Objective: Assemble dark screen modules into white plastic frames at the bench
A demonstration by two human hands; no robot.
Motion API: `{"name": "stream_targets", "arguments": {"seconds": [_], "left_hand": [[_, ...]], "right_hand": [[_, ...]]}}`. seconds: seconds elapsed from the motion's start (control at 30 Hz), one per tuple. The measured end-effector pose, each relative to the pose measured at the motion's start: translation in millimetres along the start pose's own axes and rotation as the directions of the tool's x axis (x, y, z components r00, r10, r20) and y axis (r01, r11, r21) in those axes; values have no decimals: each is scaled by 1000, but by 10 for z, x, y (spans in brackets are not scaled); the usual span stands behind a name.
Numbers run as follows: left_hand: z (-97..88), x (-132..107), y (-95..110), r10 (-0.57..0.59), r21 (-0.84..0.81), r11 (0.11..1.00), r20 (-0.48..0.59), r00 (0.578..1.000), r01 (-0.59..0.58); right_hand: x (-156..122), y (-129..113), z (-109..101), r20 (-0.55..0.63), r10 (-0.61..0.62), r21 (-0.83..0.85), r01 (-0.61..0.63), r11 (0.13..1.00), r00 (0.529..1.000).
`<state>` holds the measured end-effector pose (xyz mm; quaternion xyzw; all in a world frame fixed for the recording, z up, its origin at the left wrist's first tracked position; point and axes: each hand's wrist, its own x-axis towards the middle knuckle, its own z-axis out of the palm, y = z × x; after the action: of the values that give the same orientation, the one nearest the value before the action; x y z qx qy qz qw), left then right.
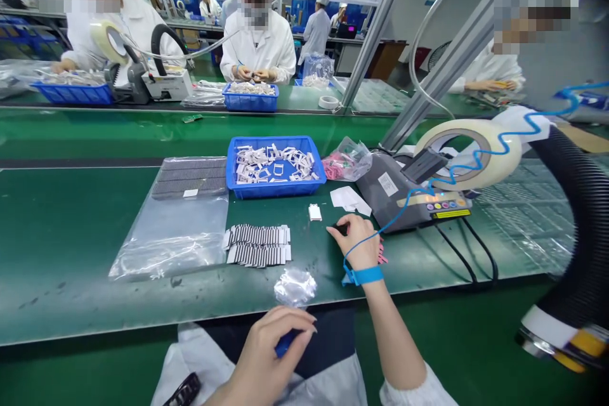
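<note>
My right hand (358, 241), with a blue wrist strap (366, 276) and coiled blue cord, is closed on a small black piece (340, 228) over the bench. Below the bench's front edge, my left hand (276, 349) is curled, with a small blue thing (287, 342) showing between thumb and fingers; its kind is unclear. A small white part (314, 212) lies left of my right hand. Overlapping black-and-white strips (259, 246) lie in two rows further left. A crumpled clear plastic piece (295, 287) lies near the edge. Something pink (382, 252) is partly hidden behind my right wrist.
A blue tray (276, 190) of white frames stands behind the strips. Left of it is a clear bag (176, 228) with dark strips. A tape dispenser (404, 196) with a tape roll, white papers (351, 199) and a bag of pink parts (345, 162) are right. Several people work beyond.
</note>
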<state>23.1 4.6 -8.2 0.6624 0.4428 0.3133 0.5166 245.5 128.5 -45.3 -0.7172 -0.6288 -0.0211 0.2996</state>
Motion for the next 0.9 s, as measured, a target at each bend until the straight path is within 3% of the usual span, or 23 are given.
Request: {"name": "stream_targets", "arguments": {"seconds": [0.13, 0.27, 0.4, 0.5, 0.57, 0.67, 0.7, 0.73, 0.77, 0.83, 0.9], "left_hand": [[11, 12, 35, 8, -48, 999, -47, 999, -10], [54, 42, 38, 76, -98, 992, -45, 996, -80], [80, 80, -48, 30, -162, 986, -104, 994, -47], [81, 111, -75, -41, -337, 941, -201, 979, -30], [80, 132, -43, 5, -480, 872, -195, 981, -100], [73, 160, 65, 103, -639, 755, -106, 989, -148], [67, 165, 104, 107, -677, 723, -87, 990, -138], [59, 167, 141, 101, -708, 695, -76, 992, -125], [49, 165, 174, 87, -738, 666, -71, 994, -111], [24, 151, 223, 57, -799, 599, -33, 998, -61], [-2, 129, 257, 25, -847, 531, 45, 999, 24]], "right_hand": [[29, 17, -55, 4, 74, 14, -74, 997, 997], [79, -36, -92, 88, 81, 128, -92, 988, 993], [-19, -263, -222, 170, 55, 323, -108, 940, 984], [-282, -522, -447, 206, 61, 457, -151, 877, 977], [-501, -689, -610, 276, 39, 584, -199, 787, 960], [-775, -872, -782, 441, -18, 823, -397, 407, 897], [-837, -908, -818, 450, -30, 848, -417, 327, 892], [-881, -933, -851, 417, -25, 866, -389, 315, 909], [-908, -947, -883, 334, -13, 882, -307, 357, 943], [-916, -957, -961, 72, -54, 842, -32, 538, 996], [-877, -959, -1058, -134, -209, 685, 243, 687, 969]]}}
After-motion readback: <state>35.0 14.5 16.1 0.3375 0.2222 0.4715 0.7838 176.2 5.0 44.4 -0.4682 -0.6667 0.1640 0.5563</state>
